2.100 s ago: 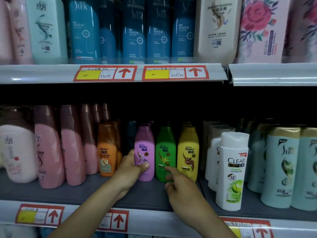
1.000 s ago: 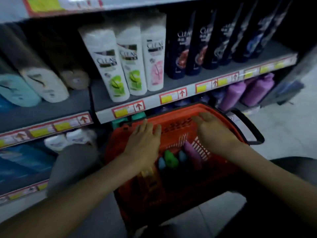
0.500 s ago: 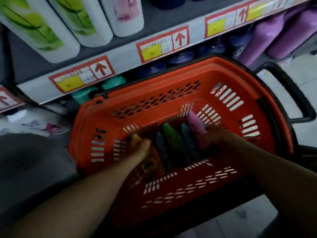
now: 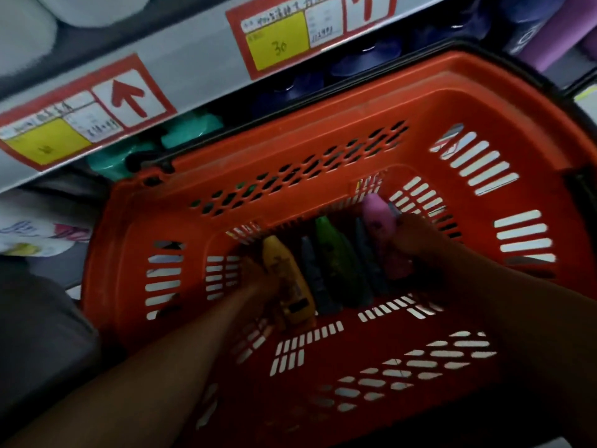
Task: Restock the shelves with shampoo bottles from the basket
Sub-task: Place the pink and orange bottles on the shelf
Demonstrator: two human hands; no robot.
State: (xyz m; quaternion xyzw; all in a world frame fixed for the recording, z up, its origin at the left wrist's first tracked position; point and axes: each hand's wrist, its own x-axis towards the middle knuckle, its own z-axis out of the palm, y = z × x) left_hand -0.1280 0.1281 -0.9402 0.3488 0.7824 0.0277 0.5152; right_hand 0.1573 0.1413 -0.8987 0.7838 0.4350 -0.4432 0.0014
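Both my arms reach down into an orange plastic basket. Several small shampoo bottles lie side by side on its floor. My left hand is closed around a yellow bottle at the left end of the row. My right hand grips a pink bottle at the right end, with its cap tilted up. Between them lie a green bottle and two dark blue-grey bottles. The light inside the basket is dim.
A grey shelf edge with red-and-yellow price tags runs just above the basket. Teal bottles and dark blue bottles stand on the lower shelf behind it. Purple bottles are at the top right.
I turned from the shelf down to the basket and both hands went in. Over the last half second the view came closer, and the hands closed on the yellow and pink bottles.
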